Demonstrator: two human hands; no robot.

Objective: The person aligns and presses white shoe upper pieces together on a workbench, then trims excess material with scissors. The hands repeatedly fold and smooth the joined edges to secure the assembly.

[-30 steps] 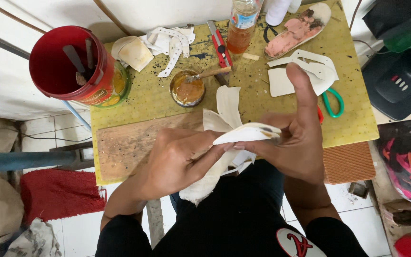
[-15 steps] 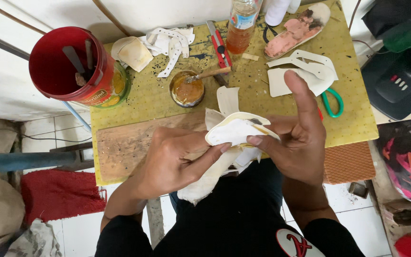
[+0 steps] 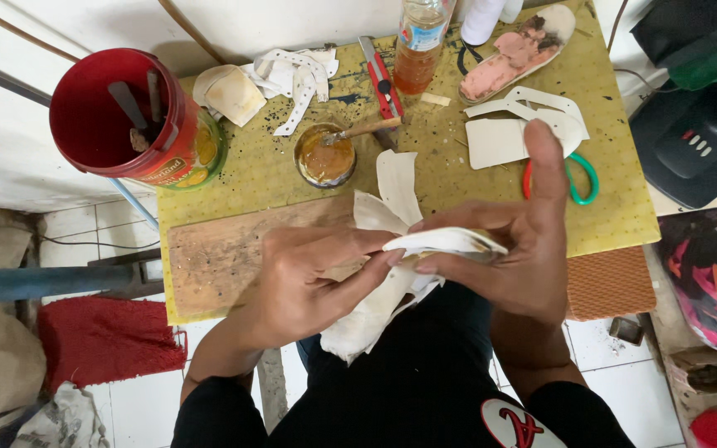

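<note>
The thin, limp cream sheet piece [image 3: 446, 242], judged light and easily creased, was pinched along its folded edge between the left hand [image 3: 309, 282] and right hand [image 3: 512, 257].

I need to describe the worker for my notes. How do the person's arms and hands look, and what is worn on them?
The left hand and right hand are bare: no gloves, and no rings or watch visible. Both forearms are uncovered. Black short sleeves show at the bottom edge.
</note>
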